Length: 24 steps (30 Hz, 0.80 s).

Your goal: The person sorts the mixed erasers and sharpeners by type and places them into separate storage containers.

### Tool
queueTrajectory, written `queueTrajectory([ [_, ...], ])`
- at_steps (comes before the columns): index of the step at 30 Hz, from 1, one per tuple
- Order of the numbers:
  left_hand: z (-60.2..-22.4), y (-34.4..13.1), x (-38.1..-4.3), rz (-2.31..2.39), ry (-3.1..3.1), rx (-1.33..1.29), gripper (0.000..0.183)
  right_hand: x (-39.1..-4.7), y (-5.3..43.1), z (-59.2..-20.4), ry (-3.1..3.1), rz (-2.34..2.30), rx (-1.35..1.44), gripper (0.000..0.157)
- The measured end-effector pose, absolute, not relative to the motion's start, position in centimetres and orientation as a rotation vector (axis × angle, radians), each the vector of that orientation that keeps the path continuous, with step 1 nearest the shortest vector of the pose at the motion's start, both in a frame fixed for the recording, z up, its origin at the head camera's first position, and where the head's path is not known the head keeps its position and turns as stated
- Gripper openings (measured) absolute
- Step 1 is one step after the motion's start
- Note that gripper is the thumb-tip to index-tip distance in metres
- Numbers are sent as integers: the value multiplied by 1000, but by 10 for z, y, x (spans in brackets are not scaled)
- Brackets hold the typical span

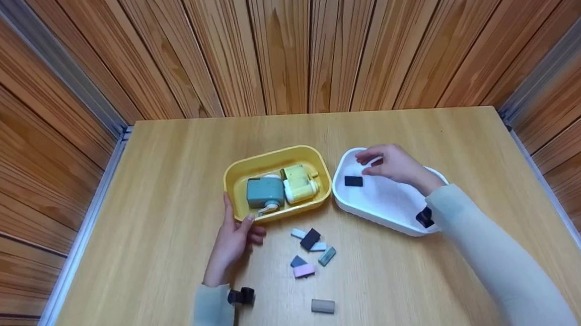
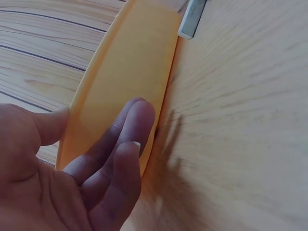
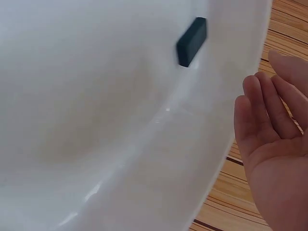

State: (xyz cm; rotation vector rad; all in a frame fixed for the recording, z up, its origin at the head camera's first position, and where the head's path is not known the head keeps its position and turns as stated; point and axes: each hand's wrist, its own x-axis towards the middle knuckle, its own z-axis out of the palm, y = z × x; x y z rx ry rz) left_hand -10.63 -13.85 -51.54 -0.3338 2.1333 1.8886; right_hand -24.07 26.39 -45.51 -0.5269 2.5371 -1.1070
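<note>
My left hand (image 1: 230, 245) holds a corner of the yellow bin (image 1: 315, 156), its thumb against one side and fingers against the front wall. In the left wrist view those fingers (image 2: 130, 139) are bent beside the outer wall. Inside the bin sit a teal boxy object (image 1: 263, 192) with white parts and a pale yellow boxy one (image 1: 299, 182); their kind is unclear. Above the far side of the white tray (image 1: 374, 206) hovers my right hand (image 1: 391, 164), fingers relaxed and holding nothing. Below it, a black rectangular block (image 1: 353, 181) lies in the tray.
In front of the bin lie several small blocks: light blue bars, a black block (image 1: 310, 239), a teal block (image 1: 327, 256), a dark blue triangle (image 1: 297, 261) and a pink block (image 1: 304, 270). Nearer is a grey block (image 1: 323, 306). Wood-patterned panels (image 1: 283, 47) enclose the table.
</note>
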Motion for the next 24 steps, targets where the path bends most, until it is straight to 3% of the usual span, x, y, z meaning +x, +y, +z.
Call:
queueTrajectory([
  [12, -516, -140, -106, 1915, 2093, -343, 83, -209, 250, -416, 2562, -1158, -662, 40],
  [24, -516, -138, -105, 1915, 2115, -329, 86, -158, 229, -424, 2502, -1215, -876, 36],
])
